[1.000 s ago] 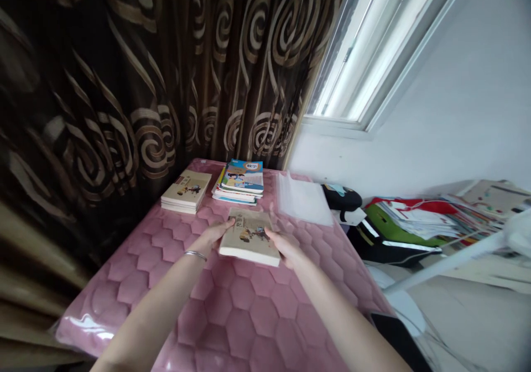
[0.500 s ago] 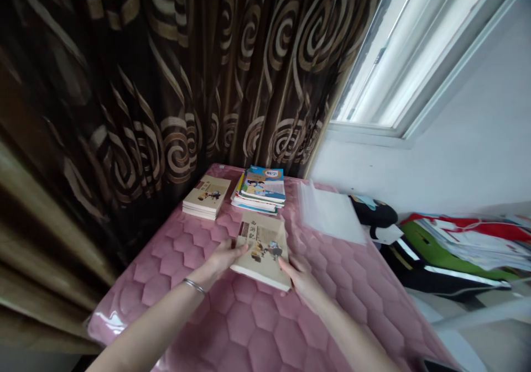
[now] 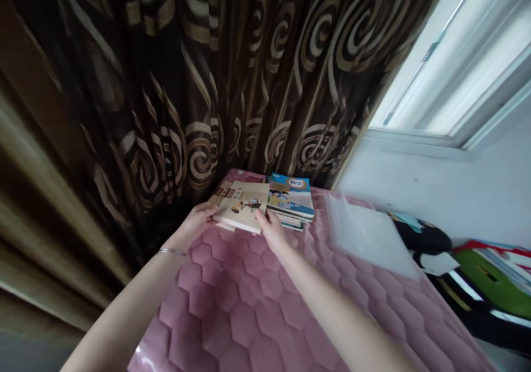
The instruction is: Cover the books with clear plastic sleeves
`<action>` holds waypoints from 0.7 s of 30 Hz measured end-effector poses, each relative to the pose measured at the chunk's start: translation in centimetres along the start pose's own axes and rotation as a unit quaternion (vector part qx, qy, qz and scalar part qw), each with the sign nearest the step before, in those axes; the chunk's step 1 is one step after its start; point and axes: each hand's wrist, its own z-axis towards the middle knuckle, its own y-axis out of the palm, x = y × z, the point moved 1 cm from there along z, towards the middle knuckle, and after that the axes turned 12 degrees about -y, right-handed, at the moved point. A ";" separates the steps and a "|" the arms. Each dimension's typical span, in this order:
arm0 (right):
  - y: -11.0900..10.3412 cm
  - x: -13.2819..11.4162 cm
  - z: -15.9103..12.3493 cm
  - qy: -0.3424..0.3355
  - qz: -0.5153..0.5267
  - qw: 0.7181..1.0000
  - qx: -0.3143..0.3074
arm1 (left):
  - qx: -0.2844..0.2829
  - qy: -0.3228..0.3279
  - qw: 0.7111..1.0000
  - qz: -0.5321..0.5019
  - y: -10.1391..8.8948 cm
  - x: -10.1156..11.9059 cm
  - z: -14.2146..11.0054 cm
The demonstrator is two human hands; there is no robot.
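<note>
A beige book (image 3: pixel 243 203) with small painted figures on its cover is held between my two hands. My left hand (image 3: pixel 199 220) grips its left edge, and my right hand (image 3: pixel 270 227) grips its lower right corner, thumb on the cover. Beneath and behind it shows part of a stack of similar beige books (image 3: pixel 219 193), mostly hidden; I cannot tell whether the held book touches it. Just to the right lies a stack of textbooks (image 3: pixel 292 198) with a blue illustrated cover on top.
The books are on a pink quilted surface (image 3: pixel 249 283) under clear plastic. Translucent plastic sheets (image 3: pixel 369 234) lie to the right. Beyond that edge are a black and green bag (image 3: pixel 489 272) and other items. A dark patterned curtain (image 3: pixel 199 84) hangs behind, with a window (image 3: pixel 452 84) at upper right.
Both hands have carried the beige book away from me and to the left, from the middle of the quilted surface to over the beige stack. The camera view has turned left.
</note>
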 end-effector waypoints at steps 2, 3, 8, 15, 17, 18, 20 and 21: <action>2.0 1.0 2.5 0.008 -0.004 1.000 -0.002 | 0.046 0.049 0.997 0.041 -1.2 0.7 1.8; 2.9 1.5 3.6 0.014 -0.010 1.000 -0.003 | 0.068 0.072 0.993 0.072 -1.7 0.9 2.6; 5.5 4.2 6.6 0.054 -0.071 0.996 -0.009 | 0.110 0.118 0.967 0.200 -3.4 0.1 6.3; 5.4 5.4 7.5 0.080 -0.219 0.972 -0.035 | 0.142 0.128 0.918 0.348 -5.8 -1.4 8.2; 5.4 5.1 7.5 0.080 -0.258 0.961 -0.050 | 0.148 0.128 0.902 0.384 -6.0 -1.8 8.3; 5.5 4.9 7.5 0.077 -0.275 0.956 -0.059 | 0.151 0.131 0.894 0.401 -6.0 -1.9 8.3; 5.7 4.5 7.3 0.069 -0.304 0.947 -0.076 | 0.157 0.137 0.877 0.432 -5.9 -2.0 8.1; 5.9 4.3 7.2 0.067 -0.316 0.943 -0.084 | 0.161 0.140 0.869 0.446 -5.8 -2.0 7.9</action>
